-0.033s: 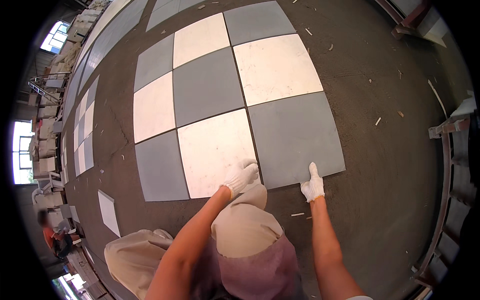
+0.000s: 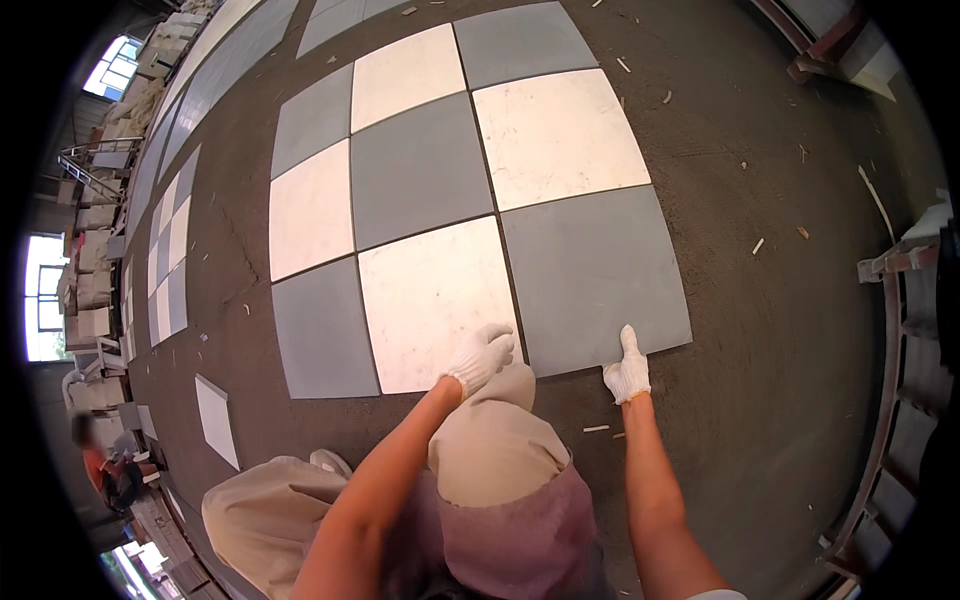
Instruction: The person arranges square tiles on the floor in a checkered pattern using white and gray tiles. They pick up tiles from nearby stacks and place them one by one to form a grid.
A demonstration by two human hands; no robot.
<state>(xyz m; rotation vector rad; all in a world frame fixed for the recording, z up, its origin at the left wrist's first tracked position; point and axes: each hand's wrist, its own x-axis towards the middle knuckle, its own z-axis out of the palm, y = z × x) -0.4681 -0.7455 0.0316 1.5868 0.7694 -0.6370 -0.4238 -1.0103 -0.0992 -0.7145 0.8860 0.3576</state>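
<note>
Square grey and white tiles lie on the floor in a checkerboard with thin dark gaps. My right hand [image 2: 628,368], in a white knit glove, grips the near edge of the grey tile [image 2: 595,265] at the near right. Its thumb lies on top, and its fingers go out of sight at the edge. My gloved left hand [image 2: 482,356] is over the near right part of the white tile [image 2: 430,290], beside the gap to that grey tile. Its fingers are curled, and whatever they may hold is hidden. My bent knee [image 2: 500,445] is just below it.
A loose pale slab [image 2: 216,422] lies on the left floor, with a smaller checkerboard [image 2: 168,255] beyond it. Stacked blocks line the left wall, near a seated person [image 2: 108,465]. A metal frame [image 2: 893,330] stands at the right. Small chips are scattered on the floor.
The view has shifted slightly, and my knee with it. Both hands keep their places at the tiles.
</note>
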